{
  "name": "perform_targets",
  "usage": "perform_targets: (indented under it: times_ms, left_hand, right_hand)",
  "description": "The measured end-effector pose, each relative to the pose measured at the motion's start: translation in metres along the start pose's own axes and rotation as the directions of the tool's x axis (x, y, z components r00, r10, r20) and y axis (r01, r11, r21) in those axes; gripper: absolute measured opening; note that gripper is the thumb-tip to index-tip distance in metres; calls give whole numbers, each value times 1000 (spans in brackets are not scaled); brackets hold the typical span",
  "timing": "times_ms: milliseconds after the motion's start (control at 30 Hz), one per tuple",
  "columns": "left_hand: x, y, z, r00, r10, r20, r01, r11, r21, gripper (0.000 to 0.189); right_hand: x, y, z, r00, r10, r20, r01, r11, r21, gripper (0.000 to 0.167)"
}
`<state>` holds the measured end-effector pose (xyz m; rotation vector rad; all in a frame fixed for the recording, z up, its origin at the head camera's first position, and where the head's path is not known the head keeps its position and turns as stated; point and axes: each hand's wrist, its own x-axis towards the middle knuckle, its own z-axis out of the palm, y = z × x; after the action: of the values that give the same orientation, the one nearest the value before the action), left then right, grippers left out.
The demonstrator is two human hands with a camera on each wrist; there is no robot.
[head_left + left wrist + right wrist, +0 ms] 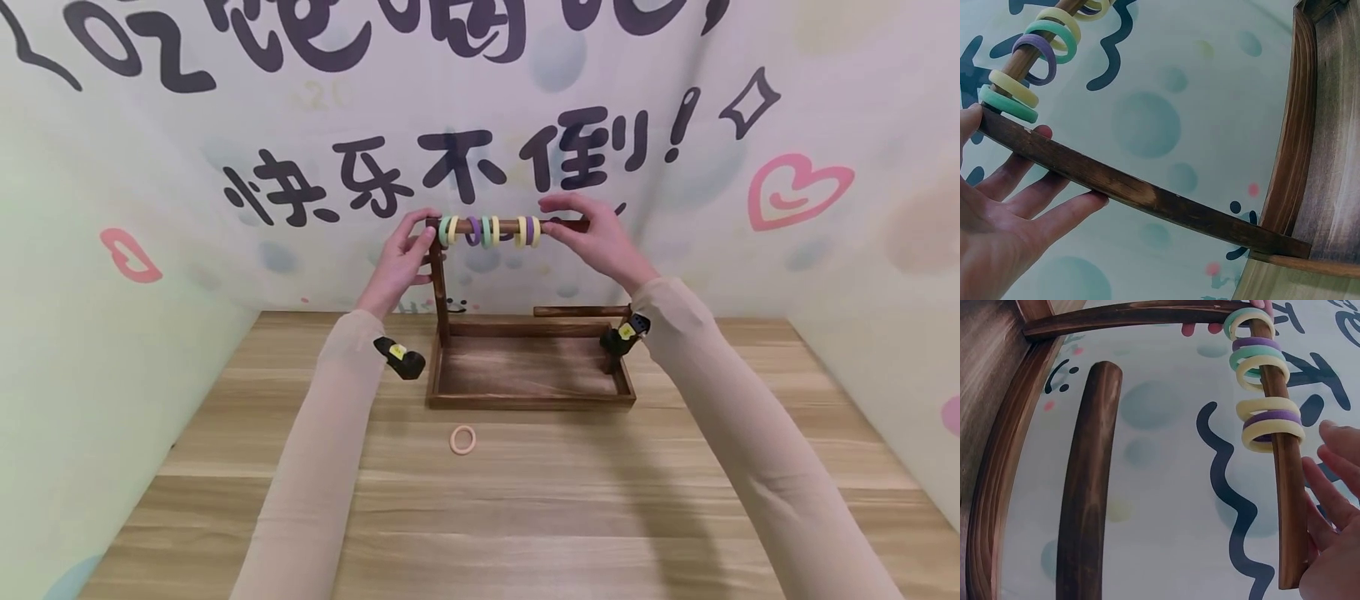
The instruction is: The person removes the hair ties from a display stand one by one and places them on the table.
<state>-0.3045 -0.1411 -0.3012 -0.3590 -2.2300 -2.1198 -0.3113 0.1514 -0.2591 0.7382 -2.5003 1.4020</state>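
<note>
A dark wooden stand has a post [440, 292] at its left and an upper rod [1289, 506] running right from the post's top. Several rings hang on this rod, among them a green ring [1007, 105], a purple ring [1050, 65] and a yellow ring [1266, 445]. My left hand [397, 262] grips the post's top, thumb in front and fingers behind. Beside the rightmost rings, my right hand [600, 242] lies along the rod with its fingers spread and fairly straight. No ring is visibly pinched by it. The rod's far end is partly hidden by that hand in the head view.
The stand's shallow tray [532, 402] rests on the wooden table [570, 517]. A shorter lower rod [1090, 487] stands at its right side, below my right forearm. One pink ring [453, 440] lies flat before the tray. A printed cloth wall [330, 267] rises behind.
</note>
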Motion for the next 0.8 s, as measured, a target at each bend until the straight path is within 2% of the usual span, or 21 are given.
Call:
perform_targets:
  times_ms: [233,367,567,800]
  left_hand:
    - [-1,0,0,1000,0,6,0,1000,2,32]
    - [-1,0,1,1000,2,12,-2,1000,-4,33]
    - [0,-1,1,1000,-3,12,3,1000,-4,33]
    - [0,-1,1,1000,-10,-7,10,1000,2,31]
  right_hand:
    - [2,1,11,1000,9,10,-9,1000,9,36]
    - [2,3,15,1000,-14,-25,12,997,-75,37]
    - [0,6,18,996,-45,-71,27,970,-240,38]
    - [0,6,20,994,-55,-90,31,969,-246,37]
